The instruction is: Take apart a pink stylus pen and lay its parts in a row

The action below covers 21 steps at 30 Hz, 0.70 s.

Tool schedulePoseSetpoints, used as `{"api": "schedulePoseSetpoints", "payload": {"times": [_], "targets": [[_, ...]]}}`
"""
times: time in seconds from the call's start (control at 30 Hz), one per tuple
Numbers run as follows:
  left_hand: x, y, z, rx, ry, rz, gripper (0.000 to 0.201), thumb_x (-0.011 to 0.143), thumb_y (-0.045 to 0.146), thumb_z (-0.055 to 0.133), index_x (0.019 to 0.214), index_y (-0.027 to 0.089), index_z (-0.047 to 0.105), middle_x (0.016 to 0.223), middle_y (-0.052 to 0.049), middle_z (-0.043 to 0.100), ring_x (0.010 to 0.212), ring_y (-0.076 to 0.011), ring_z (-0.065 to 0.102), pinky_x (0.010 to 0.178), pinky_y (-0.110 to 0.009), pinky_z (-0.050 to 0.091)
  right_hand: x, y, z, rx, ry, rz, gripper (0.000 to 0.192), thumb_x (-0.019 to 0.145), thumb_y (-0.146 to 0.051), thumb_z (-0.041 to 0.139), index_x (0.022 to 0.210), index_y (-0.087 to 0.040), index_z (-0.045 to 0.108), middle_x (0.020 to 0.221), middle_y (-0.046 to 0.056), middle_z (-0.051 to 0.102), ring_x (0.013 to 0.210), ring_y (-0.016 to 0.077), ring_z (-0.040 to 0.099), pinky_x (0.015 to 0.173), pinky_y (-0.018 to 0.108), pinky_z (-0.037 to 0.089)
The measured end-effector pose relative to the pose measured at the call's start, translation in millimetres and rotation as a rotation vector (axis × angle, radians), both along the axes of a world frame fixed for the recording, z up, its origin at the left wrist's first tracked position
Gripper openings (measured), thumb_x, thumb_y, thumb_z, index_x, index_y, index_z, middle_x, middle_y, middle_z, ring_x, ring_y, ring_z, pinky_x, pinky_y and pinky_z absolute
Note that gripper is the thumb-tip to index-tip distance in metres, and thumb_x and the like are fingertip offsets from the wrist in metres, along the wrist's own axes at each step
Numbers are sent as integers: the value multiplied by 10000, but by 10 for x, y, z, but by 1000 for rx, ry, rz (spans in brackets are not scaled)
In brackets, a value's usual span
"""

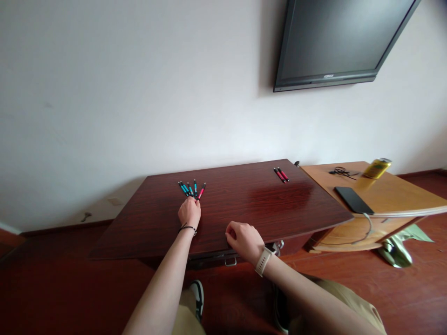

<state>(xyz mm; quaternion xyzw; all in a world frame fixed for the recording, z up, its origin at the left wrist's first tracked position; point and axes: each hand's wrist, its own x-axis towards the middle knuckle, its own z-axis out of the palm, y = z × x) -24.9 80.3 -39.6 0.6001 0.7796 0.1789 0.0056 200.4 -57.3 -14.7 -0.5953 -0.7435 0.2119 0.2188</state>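
Observation:
My left hand (190,212) is closed at the left part of the dark wooden table (223,204), with its thumb and fingers on the lower end of a pink-and-black pen (201,190). Several blue-and-black pens (184,188) fan out just beyond the knuckles, and the fingers hide their near ends. At the table's front edge my right hand (246,239) is loosely curled, with nothing visible in it. Two more pink-and-black pens (281,175) lie side by side toward the far right corner, apart from both hands.
A lighter wooden cabinet (391,195) adjoins on the right, bearing a black phone (354,200) with a white cable, a dark coiled cord (342,172) and a tilted yellow can (377,168). A television (344,42) hangs on the wall above. Below the tabletop is a metal handle (230,262).

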Motion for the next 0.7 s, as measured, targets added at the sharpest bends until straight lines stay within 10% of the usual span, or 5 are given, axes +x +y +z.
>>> {"api": "schedulePoseSetpoints", "payload": {"times": [0.3, 0.5, 0.7], "targets": [[152, -299, 185, 162, -71, -301, 196, 1073, 315, 503, 1037, 206, 662, 1064, -111, 754, 976, -273, 716, 831, -341, 500, 202, 191, -121, 8, 231, -85, 117, 954, -292, 641, 939, -248, 749, 865, 16, 785, 835, 199, 730, 761, 283, 464], [337, -755, 377, 264, -212, -593, 164, 1086, 324, 486, 1049, 229, 614, 1014, -68, 726, 913, -228, 699, 836, -320, 502, 361, 371, -243, -178, 1000, -111, 486, 883, -510, 759, 1243, -191, 694, 825, 18, 752, 670, 155, 653, 650, 274, 509], [361, -935, 400, 220, -358, -721, 150, 1066, 335, 526, 1024, 232, 627, 1004, -47, 733, 870, -191, 693, 823, -297, 511, 394, 412, -216, -246, 1493, -202, 458, 744, -528, 913, 1012, -206, 728, 827, -14, 689, 674, 88, 598, 632, 197, 513]]}}
